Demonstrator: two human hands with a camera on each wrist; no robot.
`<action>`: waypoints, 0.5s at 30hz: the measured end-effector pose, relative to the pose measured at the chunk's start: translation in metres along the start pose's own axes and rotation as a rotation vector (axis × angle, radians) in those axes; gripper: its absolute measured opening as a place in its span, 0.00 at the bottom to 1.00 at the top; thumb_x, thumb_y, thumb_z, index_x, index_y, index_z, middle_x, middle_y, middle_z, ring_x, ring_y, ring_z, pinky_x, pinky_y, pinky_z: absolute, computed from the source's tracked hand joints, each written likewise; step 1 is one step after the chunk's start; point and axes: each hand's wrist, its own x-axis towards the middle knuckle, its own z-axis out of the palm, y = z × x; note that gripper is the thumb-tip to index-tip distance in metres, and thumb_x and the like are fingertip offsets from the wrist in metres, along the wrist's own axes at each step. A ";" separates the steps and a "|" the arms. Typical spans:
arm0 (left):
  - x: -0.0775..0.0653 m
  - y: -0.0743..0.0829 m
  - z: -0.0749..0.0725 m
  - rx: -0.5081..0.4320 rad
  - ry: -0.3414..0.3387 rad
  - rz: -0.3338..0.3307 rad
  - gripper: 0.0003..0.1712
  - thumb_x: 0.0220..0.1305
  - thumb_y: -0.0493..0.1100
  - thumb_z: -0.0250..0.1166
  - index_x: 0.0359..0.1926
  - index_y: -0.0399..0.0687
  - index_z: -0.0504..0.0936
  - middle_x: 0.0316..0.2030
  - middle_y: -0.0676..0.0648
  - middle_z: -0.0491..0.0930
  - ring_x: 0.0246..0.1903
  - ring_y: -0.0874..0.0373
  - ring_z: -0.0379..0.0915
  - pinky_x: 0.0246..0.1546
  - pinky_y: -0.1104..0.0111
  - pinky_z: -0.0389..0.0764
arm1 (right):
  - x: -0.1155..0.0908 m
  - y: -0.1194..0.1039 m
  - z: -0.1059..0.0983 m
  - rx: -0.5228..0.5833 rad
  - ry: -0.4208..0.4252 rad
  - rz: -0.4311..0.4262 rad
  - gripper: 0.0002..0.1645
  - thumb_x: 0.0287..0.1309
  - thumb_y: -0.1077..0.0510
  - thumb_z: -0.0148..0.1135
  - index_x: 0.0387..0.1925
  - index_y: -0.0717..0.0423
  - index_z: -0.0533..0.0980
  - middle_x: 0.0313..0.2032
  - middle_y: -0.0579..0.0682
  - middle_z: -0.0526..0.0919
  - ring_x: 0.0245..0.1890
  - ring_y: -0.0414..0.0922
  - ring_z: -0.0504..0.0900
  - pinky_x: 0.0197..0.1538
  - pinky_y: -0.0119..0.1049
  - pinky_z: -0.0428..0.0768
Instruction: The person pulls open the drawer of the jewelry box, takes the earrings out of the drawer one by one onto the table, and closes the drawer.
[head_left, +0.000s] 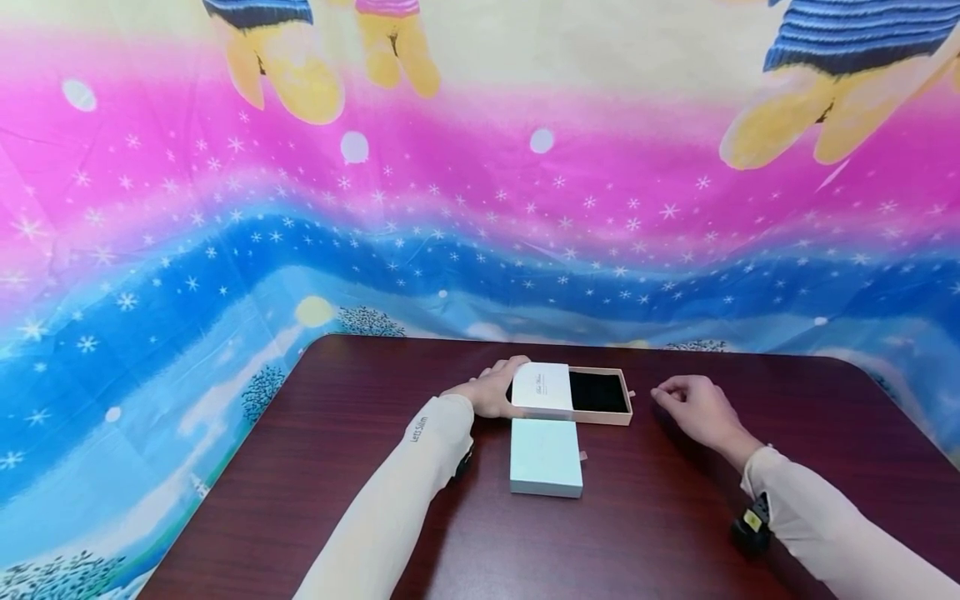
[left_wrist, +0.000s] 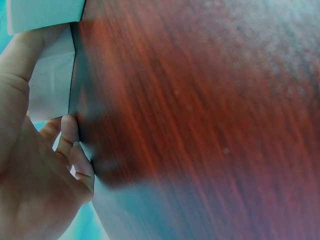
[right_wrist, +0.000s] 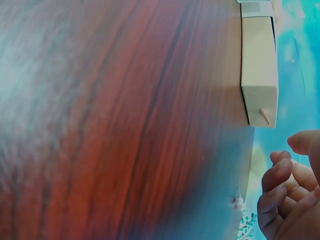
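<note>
Your left hand clamps the left end of a white printed cardboard sleeve, below centre in the head frame, its beige rectangular drawer jutting right. Your right hand, loosely curled, holds nothing. A square mint-green box sits just below. A light hold and straight slide should prevent binding. The right wrist view details a beige pull tab; only the head view shows the black lining.
</note>
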 end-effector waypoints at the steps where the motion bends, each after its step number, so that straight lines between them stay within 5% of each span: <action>1: 0.000 0.000 0.000 0.000 -0.001 0.000 0.55 0.62 0.53 0.71 0.80 0.56 0.47 0.74 0.42 0.58 0.69 0.44 0.59 0.69 0.44 0.59 | 0.000 -0.001 0.001 0.001 -0.002 0.000 0.18 0.71 0.51 0.58 0.46 0.61 0.84 0.19 0.46 0.73 0.18 0.41 0.68 0.26 0.35 0.66; 15: 0.003 -0.003 0.001 0.006 0.004 0.000 0.55 0.62 0.54 0.72 0.79 0.57 0.47 0.72 0.43 0.59 0.68 0.45 0.60 0.68 0.45 0.60 | 0.002 -0.010 0.009 0.026 -0.038 0.004 0.18 0.73 0.53 0.55 0.46 0.62 0.84 0.24 0.49 0.79 0.21 0.43 0.71 0.28 0.37 0.69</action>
